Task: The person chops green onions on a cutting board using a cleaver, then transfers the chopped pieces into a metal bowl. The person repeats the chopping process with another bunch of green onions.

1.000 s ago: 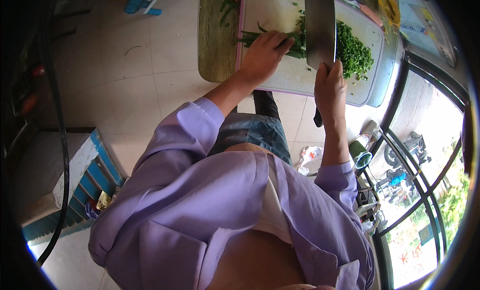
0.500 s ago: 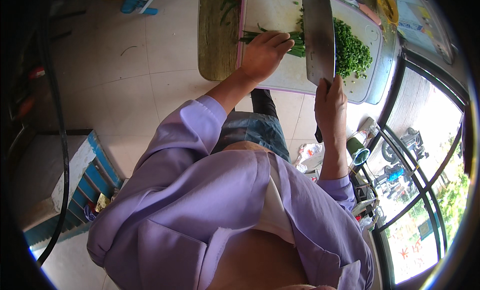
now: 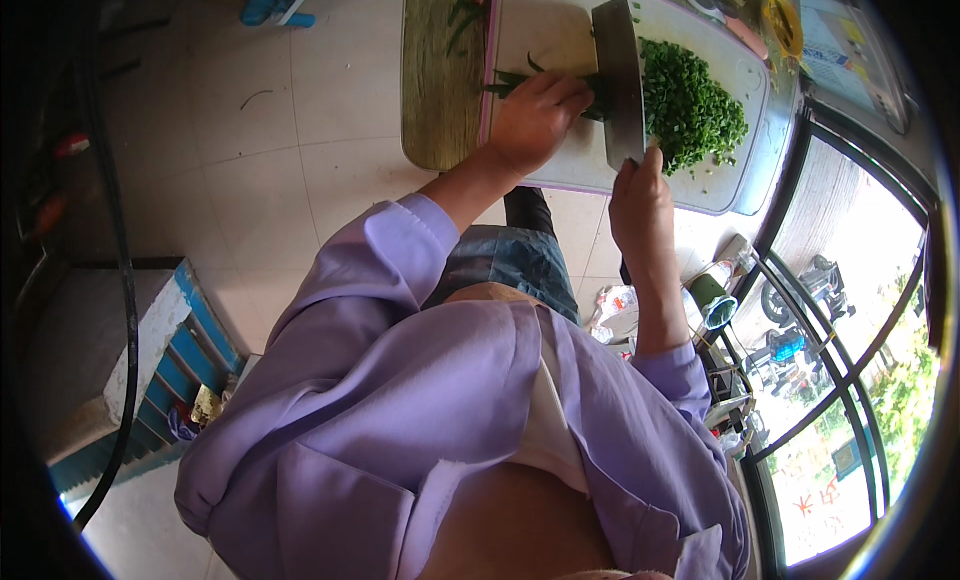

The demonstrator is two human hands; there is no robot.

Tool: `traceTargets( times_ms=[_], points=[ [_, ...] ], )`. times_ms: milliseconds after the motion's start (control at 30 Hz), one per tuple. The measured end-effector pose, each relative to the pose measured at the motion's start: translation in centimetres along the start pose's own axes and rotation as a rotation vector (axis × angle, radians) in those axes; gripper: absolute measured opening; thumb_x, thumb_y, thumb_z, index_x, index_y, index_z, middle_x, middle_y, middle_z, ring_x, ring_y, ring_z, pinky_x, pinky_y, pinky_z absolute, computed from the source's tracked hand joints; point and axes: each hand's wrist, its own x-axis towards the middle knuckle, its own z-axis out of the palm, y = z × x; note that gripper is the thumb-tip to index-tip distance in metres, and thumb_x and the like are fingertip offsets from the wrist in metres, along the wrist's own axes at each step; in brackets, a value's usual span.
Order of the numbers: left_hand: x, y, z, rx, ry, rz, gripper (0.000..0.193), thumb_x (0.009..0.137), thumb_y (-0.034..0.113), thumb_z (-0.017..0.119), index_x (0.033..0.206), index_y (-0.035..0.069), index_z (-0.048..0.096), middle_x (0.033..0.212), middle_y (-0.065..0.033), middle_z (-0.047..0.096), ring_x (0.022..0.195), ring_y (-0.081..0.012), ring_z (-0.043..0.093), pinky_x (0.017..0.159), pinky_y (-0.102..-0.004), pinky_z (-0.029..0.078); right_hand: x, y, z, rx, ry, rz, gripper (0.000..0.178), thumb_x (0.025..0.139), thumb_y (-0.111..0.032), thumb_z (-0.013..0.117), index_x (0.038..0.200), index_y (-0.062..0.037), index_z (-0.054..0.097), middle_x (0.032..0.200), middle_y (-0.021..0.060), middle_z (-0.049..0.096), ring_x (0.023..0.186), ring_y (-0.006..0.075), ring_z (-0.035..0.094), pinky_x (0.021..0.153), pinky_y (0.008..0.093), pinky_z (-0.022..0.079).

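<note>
My right hand [image 3: 641,202] is wrapped round the handle of a cleaver [image 3: 622,80], whose broad blade stands over the cutting board [image 3: 545,25]. Just left of the blade, my left hand [image 3: 540,120] presses on a bunch of green onions [image 3: 507,83], its fingers curled over the stalks. Their cut ends are hidden behind the fingers and the blade. A heap of chopped green onion [image 3: 690,110] lies on the board, to the right of the cleaver.
The board rests on a wooden table [image 3: 430,110] with a few green scraps on its left part. A peeler-like tool with a pinkish handle [image 3: 745,37] and a yellow-handled item [image 3: 782,25] lie beyond the board. A green bin [image 3: 712,302] stands right, near the window.
The cleaver has shifted left, closer to my left hand, and a bit lower. More of the chopped heap shows. My left hand has barely moved, still on the stalks.
</note>
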Motion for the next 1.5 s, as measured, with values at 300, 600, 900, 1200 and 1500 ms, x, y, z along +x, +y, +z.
traceTargets(
  times_ms=[300, 600, 900, 1200, 1500],
  points=[
    [0.1, 0.0, 0.3, -0.067, 0.007, 0.004, 0.017, 0.072, 0.006, 0.064, 0.09, 0.007, 0.066, 0.091, -0.0049, 0.061, 0.087, -0.0237, 0.058, 0.075, -0.034, 0.048, 2.5, 0.8, 1.6, 0.109, 0.176, -0.009, 0.016, 0.089, -0.014, 0.047, 0.089, -0.0001, 0.038, 0.062, 0.0262, 0.056, 0.06, 0.0444, 0.056, 0.049, 0.0494, 0.044],
    [0.3, -0.5, 0.8, -0.12, 0.08, 0.007, 0.012, 0.071, 0.006, 0.065, 0.083, 0.007, 0.065, 0.082, -0.0039, 0.061, 0.078, -0.023, 0.057, 0.07, -0.0342, 0.048, -1.4, 0.0, -2.0, 0.097, 0.14, -0.003, 0.016, 0.09, -0.014, 0.045, 0.089, 0.0008, 0.038, 0.063, 0.0287, 0.054, 0.06, 0.0465, 0.055, 0.049, 0.0503, 0.04],
    [0.4, -0.7, 0.8, -0.152, 0.049, -0.02, 0.014, 0.07, 0.005, 0.068, 0.083, 0.007, 0.067, 0.084, -0.0045, 0.063, 0.078, -0.0244, 0.058, 0.07, -0.0348, 0.049, -2.6, -0.9, -1.1, 0.022, 0.048, 0.06, 0.013, 0.09, -0.013, 0.044, 0.09, -0.0016, 0.037, 0.061, 0.0253, 0.056, 0.059, 0.0443, 0.056, 0.05, 0.0512, 0.043],
    [0.2, -0.4, 0.5, -0.146, -0.001, -0.067, 0.017, 0.069, 0.005, 0.067, 0.085, 0.008, 0.068, 0.086, -0.0051, 0.063, 0.081, -0.0254, 0.057, 0.073, -0.0357, 0.048, -1.7, -1.2, 0.6, -0.048, 0.022, 0.071, 0.014, 0.089, -0.013, 0.044, 0.094, -0.0027, 0.036, 0.062, 0.0258, 0.057, 0.06, 0.0451, 0.057, 0.052, 0.0524, 0.045],
    [0.4, 0.1, 0.0, -0.104, -0.013, -0.036, 0.016, 0.072, 0.005, 0.063, 0.087, 0.007, 0.066, 0.09, -0.0061, 0.061, 0.087, -0.0251, 0.055, 0.076, -0.036, 0.046, 1.1, -1.7, 2.3, 0.007, 0.122, 0.079, 0.015, 0.09, -0.016, 0.043, 0.093, -0.0021, 0.038, 0.066, 0.0288, 0.056, 0.064, 0.0479, 0.054, 0.053, 0.0534, 0.043]
  ],
)
